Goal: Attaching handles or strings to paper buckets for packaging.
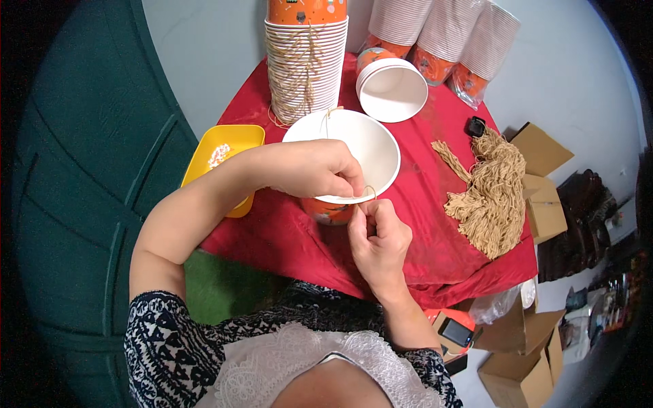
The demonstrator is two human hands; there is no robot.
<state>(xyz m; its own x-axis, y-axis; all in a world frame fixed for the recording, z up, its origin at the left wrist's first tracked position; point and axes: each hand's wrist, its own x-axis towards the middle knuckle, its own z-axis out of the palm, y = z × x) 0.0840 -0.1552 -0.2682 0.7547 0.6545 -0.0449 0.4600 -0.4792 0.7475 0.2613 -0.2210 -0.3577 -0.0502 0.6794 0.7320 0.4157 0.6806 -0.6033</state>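
A paper bucket (382, 160), white inside and orange-printed outside, stands tilted toward me at the table's middle. My left hand (320, 168) reaches over it, fingertips pinched together just inside the near rim; what they grip is hidden. Outside that rim, my right hand (382, 234) is closed, thumb and forefinger pinching a thin tan cord (371, 189) that loops over the edge. Another bit of cord hangs at the bucket's far rim. Right of the bucket lies a big bundle of tan cords (491, 194).
Behind stands a tall stack of buckets (306, 64) with cords hanging down its side. Two or three nested buckets (394, 92) lie tipped beside it, with wrapped stacks (435, 41) farther back. A yellow tray (250, 134) holds small white-and-red pieces. Cardboard boxes (520, 367) sit at right.
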